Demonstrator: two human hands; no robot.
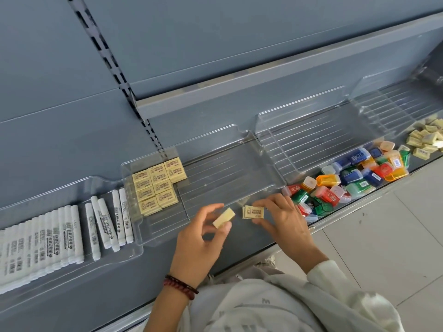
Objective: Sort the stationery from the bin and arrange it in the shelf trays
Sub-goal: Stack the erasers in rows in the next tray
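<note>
1. Head view. The erasers are small flat pale yellow blocks with a brown printed label. They are packed label-up in rows in the back-left corner of the middle tray.
2. The middle tray is clear plastic with a ribbed floor and sits on the grey shelf.
3. The left tray is also clear and touches the middle tray's left side. It holds white markers lying side by side, with a few at the right end askew.
4. The right tray is clear and ribbed, just beside the middle tray. On the shelf in front of it is a heap of coloured boxes in red, green, blue and orange, some with clear caps. Cannot tell what they are.
5. At the far right, loose erasers of the same pale yellow are scattered on the shelf.
6. The left hand has curled fingers, with thumb and fingertips pinching a single eraser. That eraser is tilted with a plain face showing, over the front of the middle tray. A beaded bracelet is on the wrist.
7. The right hand pinches a labelled eraser by its right end, label up. It may be two stacked, cannot tell. It is near the single eraser but not touching it.
8. The right hand's outer fingers are spread near the coloured boxes. Cannot tell whether they touch.
9. A pale sleeve covers the right arm. The tiled floor lies right of the shelf.
</note>
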